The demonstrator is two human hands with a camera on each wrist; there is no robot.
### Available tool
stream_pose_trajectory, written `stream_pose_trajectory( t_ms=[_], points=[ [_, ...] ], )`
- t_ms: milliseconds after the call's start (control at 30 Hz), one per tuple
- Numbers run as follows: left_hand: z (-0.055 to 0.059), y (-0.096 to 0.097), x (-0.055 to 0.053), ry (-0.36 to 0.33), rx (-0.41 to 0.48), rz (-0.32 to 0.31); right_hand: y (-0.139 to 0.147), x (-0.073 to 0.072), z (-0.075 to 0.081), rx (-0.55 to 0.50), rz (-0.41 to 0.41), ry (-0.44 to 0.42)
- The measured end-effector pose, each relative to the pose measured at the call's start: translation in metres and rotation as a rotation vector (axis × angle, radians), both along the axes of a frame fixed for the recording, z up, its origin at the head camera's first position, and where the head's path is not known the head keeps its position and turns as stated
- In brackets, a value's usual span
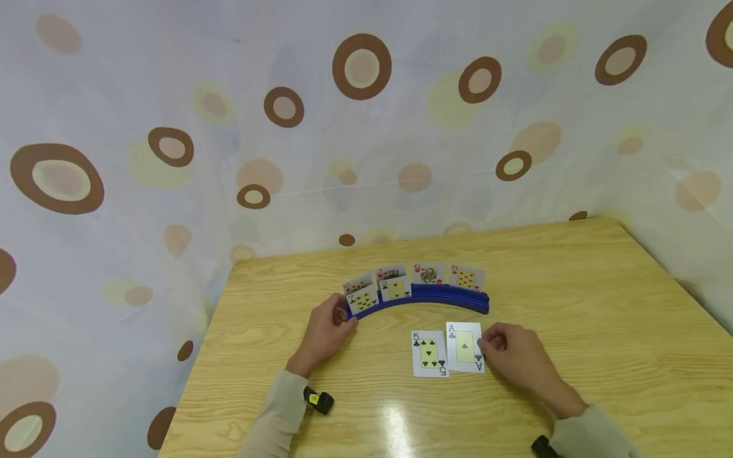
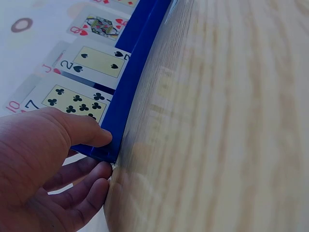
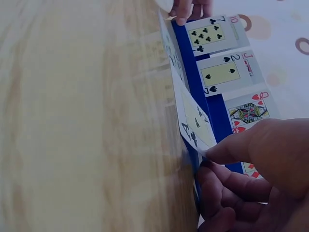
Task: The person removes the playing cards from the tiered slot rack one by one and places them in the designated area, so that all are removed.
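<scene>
A curved blue card holder (image 1: 441, 294) bears a back row with the ten, jack, queen and eight (image 1: 466, 278). In its front row stand the seven of clubs (image 2: 76, 102) and the two of spades (image 1: 396, 289). My left hand (image 1: 325, 331) grips the holder's left end, thumb on the front and fingers curled round the end. My right hand (image 1: 518, 356) pinches the ace of clubs (image 1: 465, 348) by its right edge, thumb on the face. In the right wrist view the ace tilts up at that edge. The five of clubs (image 1: 428, 354) lies face up beside the ace's left edge.
Holder and cards are on a light wood-grain table (image 1: 275, 280). A pale curtain (image 1: 309, 38) with brown and yellow circles hangs behind the table and along its sides. Each wrist wears a black band; the left one shows a yellow patch (image 1: 314, 399).
</scene>
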State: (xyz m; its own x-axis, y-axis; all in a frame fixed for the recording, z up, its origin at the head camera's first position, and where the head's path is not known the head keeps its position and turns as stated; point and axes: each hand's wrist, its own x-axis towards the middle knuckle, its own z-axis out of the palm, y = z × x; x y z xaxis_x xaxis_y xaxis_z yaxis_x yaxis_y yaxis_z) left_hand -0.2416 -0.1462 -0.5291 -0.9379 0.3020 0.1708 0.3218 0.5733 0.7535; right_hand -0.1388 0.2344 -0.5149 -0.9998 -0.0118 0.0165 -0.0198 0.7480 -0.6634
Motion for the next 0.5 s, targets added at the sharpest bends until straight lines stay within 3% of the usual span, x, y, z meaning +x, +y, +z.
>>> stream_pose_trajectory(
  t_ms=[500],
  points=[
    [-0.0007,0.0009,0.0006,-0.004,0.028,0.004,-0.0085,0.0037,0.0057,0.078,-0.008,-0.024]
  ],
)
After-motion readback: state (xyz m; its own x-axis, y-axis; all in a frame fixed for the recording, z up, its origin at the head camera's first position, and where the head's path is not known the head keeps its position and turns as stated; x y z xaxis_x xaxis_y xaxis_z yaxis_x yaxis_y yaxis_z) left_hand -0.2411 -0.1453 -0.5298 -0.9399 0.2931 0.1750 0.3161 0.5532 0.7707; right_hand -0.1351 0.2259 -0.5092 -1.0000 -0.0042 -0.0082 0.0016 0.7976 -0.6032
